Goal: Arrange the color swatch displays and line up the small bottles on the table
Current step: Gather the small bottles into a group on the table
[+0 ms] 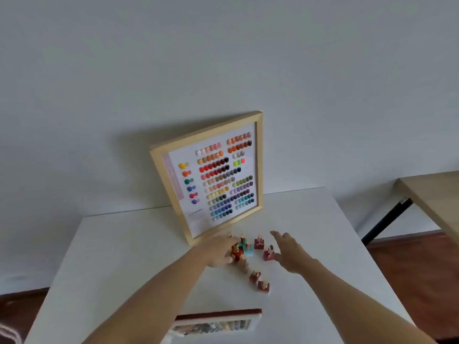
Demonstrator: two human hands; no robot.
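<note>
A wood-framed colour swatch display (213, 177) leans tilted against the wall at the back of the white table (124, 256). In front of it stands a loose cluster of small bottles: orange (238, 254), teal (248, 249), beige (244, 265) and several dark red ones (259, 243). My left hand (217, 252) rests against the orange bottle's left side, fingers curled around it. To the right of the cluster my right hand (289, 254) hovers with fingers spread, holding nothing, close to a dark red bottle (269, 253). A second swatch display (218, 324) lies flat at the near edge.
A second, wooden table (434, 194) with a black leg stands at the right, across a gap. Brown floor shows on both sides of the white table. A plain wall rises directly behind the leaning frame.
</note>
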